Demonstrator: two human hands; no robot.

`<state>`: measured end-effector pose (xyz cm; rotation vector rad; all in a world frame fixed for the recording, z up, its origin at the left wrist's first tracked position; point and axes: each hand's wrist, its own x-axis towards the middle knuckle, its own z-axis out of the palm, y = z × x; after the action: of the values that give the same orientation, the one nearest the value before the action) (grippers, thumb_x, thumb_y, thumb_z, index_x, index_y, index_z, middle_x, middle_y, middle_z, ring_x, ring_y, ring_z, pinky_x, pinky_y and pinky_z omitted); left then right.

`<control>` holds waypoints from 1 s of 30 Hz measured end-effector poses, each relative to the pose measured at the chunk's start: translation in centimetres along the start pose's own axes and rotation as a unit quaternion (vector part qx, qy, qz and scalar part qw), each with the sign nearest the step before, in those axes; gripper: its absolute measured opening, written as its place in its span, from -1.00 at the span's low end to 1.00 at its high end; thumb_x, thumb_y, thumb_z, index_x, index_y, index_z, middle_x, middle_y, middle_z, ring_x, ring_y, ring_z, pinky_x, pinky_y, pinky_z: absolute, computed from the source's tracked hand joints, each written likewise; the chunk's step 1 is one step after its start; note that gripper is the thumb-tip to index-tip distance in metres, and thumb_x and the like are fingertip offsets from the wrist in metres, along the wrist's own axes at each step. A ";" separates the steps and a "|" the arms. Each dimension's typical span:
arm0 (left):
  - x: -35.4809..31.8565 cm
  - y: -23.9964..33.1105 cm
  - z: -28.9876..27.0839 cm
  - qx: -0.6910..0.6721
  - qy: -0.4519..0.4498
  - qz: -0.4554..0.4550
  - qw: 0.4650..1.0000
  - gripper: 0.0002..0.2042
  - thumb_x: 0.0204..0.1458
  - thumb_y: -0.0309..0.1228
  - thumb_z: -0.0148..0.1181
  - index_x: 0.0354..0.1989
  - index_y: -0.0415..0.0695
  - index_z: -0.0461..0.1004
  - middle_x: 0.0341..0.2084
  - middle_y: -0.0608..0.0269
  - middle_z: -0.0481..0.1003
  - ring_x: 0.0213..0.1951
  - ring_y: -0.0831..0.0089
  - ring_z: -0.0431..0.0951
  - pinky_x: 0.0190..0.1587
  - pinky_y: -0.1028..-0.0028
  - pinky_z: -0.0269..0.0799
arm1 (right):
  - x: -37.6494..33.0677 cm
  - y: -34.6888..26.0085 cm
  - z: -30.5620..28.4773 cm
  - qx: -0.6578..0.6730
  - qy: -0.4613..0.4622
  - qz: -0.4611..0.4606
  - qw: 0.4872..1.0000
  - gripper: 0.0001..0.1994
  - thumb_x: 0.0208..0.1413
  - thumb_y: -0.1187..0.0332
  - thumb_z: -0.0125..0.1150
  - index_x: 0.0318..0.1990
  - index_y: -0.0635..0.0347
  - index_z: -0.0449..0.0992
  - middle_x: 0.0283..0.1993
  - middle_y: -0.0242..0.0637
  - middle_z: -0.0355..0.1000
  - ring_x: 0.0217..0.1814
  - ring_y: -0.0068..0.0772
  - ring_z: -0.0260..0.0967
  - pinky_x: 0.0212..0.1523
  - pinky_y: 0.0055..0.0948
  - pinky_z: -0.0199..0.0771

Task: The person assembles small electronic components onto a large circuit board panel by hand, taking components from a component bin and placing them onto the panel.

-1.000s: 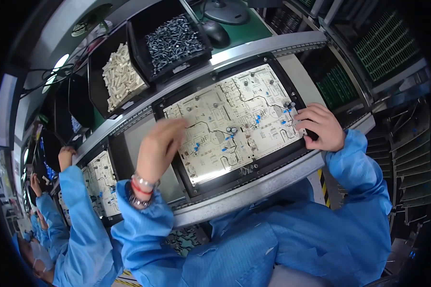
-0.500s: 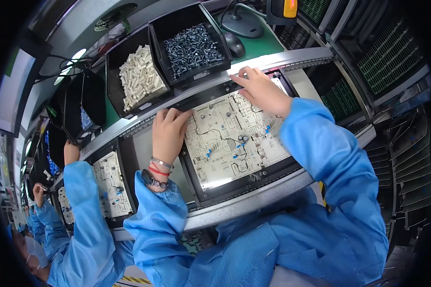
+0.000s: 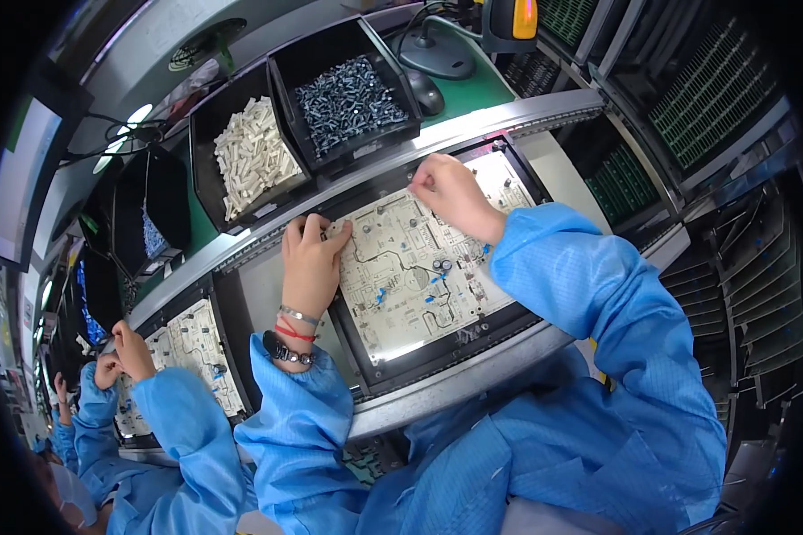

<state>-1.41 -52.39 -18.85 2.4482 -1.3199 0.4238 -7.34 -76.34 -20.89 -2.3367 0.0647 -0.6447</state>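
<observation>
Between two metal rails [image 3: 473,367], left to right: a co-worker's two hands [image 3: 134,352] over a circuit board [image 3: 192,334], then a grey gap [image 3: 263,276]. Beyond the rails, two black bins [image 3: 366,149] hold white pieces [image 3: 252,152] and dark metal pieces [image 3: 343,102]. The left hand [image 3: 310,267], fingers slightly spread, rests at the upper-left corner of another board [image 3: 401,267], set in a black frame [image 3: 350,332]. The right hand [image 3: 453,194] bunches its fingertips at the far edge; whether they pinch anything, I cannot tell.

Wearer's two hands [image 3: 309,272] [image 3: 455,201], one black frame [image 3: 428,356] beneath, one black mouse [image 3: 426,93]
</observation>
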 end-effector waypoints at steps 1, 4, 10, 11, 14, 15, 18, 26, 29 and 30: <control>-0.1 0.2 0.0 0.001 0.001 0.004 1.000 -0.68 -0.15 -0.55 0.11 -0.17 0.03 0.54 -0.27 0.21 0.32 -0.10 0.12 0.27 -0.02 0.22 0.22 | 0.1 0.1 -0.3 -0.001 0.004 0.000 1.000 -0.89 -0.13 0.43 0.23 -0.47 0.29 0.48 -0.41 -0.16 0.37 -0.28 -0.18 0.36 -0.21 -0.32 0.34; -0.9 0.4 0.1 0.017 0.011 -0.011 1.000 -0.68 -0.13 -0.54 0.11 -0.15 0.03 0.53 -0.22 0.21 0.34 -0.05 0.11 0.26 0.01 0.22 0.21 | 0.8 0.8 -2.0 -0.070 -0.033 -0.109 0.991 -0.86 -0.16 0.42 0.22 -0.39 0.24 0.52 -0.38 -0.19 0.39 -0.26 -0.13 0.35 -0.19 -0.28 0.34; -1.4 -1.0 -1.0 -0.008 -0.001 0.027 1.000 -0.64 -0.09 -0.50 0.12 -0.04 0.03 0.46 -0.03 0.13 0.32 0.06 0.01 0.21 0.08 0.16 0.17 | -0.1 5.4 -9.7 -0.332 0.039 0.030 0.942 -0.86 -0.17 0.40 0.25 -0.40 0.22 0.55 -0.35 -0.13 0.41 -0.23 -0.11 0.35 -0.17 -0.25 0.34; -1.2 -1.2 -1.8 -0.009 0.012 0.018 1.000 -0.63 -0.07 -0.47 0.12 -0.01 -0.03 0.43 -0.02 0.05 0.32 0.04 -0.01 0.25 0.05 0.18 0.21 | -0.3 6.3 -9.7 -0.297 0.062 0.037 0.952 -0.87 -0.17 0.39 0.25 -0.43 0.23 0.55 -0.35 -0.13 0.41 -0.22 -0.13 0.36 -0.18 -0.26 0.35; -1.7 -1.5 -2.6 -0.021 -0.020 -0.083 0.996 -0.58 -0.05 -0.39 0.14 0.06 -0.14 0.35 -0.09 -0.11 0.36 -0.06 -0.05 0.35 -0.05 0.21 0.31 | 0.2 6.1 -9.3 -0.347 0.039 0.007 0.937 -0.87 -0.16 0.37 0.26 -0.47 0.25 0.54 -0.41 -0.12 0.44 -0.29 -0.15 0.40 -0.27 -0.29 0.37; -1.9 -1.5 -2.7 -0.031 -0.058 -0.178 0.982 -0.53 -0.04 -0.35 0.15 0.09 -0.18 0.31 -0.18 -0.20 0.41 -0.14 -0.07 0.42 -0.12 0.22 0.37 | 0.5 6.2 -9.1 -0.346 0.040 0.001 0.937 -0.87 -0.16 0.37 0.26 -0.47 0.25 0.54 -0.41 -0.12 0.44 -0.29 -0.15 0.40 -0.27 -0.29 0.37; -2.4 -1.5 -1.4 -0.057 -0.112 -0.185 0.975 -0.39 -0.08 -0.28 0.19 0.12 -0.37 0.17 -0.39 -0.22 0.45 -0.30 -0.09 0.47 -0.25 0.20 0.40 | 0.0 6.4 -8.1 -0.155 0.063 0.139 0.976 -0.83 -0.13 0.35 0.26 -0.54 0.30 0.52 -0.53 -0.08 0.45 -0.46 -0.10 0.42 -0.44 -0.28 0.36; -2.5 -0.2 -1.3 -0.042 -0.150 -0.219 0.963 -0.26 -0.05 -0.18 0.13 0.12 -0.56 0.02 -0.54 -0.26 0.46 -0.45 -0.10 0.51 -0.38 0.13 0.42 | 2.8 -2.2 -9.3 -0.275 -0.071 -0.084 0.955 -0.84 -0.04 0.39 0.15 -0.34 0.28 0.52 -0.36 -0.05 0.44 -0.31 -0.04 0.39 -0.27 -0.19 0.37; -2.0 1.2 -0.1 -0.108 -0.139 -0.216 0.960 -0.29 0.01 -0.24 0.05 0.24 -0.37 -0.13 -0.54 -0.27 0.46 -0.47 -0.14 0.49 -0.39 0.06 0.40 | 7.4 -6.2 -5.3 -0.073 -0.095 -0.258 0.959 -0.78 0.00 0.44 0.09 -0.18 0.28 0.47 -0.20 -0.09 0.39 -0.20 -0.04 0.36 -0.17 -0.18 0.36; -2.3 1.1 0.6 -0.184 -0.114 -0.199 0.956 -0.31 0.02 -0.31 0.04 0.25 -0.34 -0.13 -0.53 -0.23 0.47 -0.47 -0.14 0.48 -0.39 0.06 0.38 | 9.0 -6.5 -2.8 -0.076 -0.077 -0.286 0.952 -0.78 -0.03 0.44 0.12 -0.19 0.29 0.47 -0.21 -0.10 0.40 -0.19 -0.03 0.37 -0.16 -0.18 0.37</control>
<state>-3.50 -51.49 -20.21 2.3990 -0.8457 -0.1956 -1.61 -75.19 -11.04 -2.5561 -0.6800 -0.7453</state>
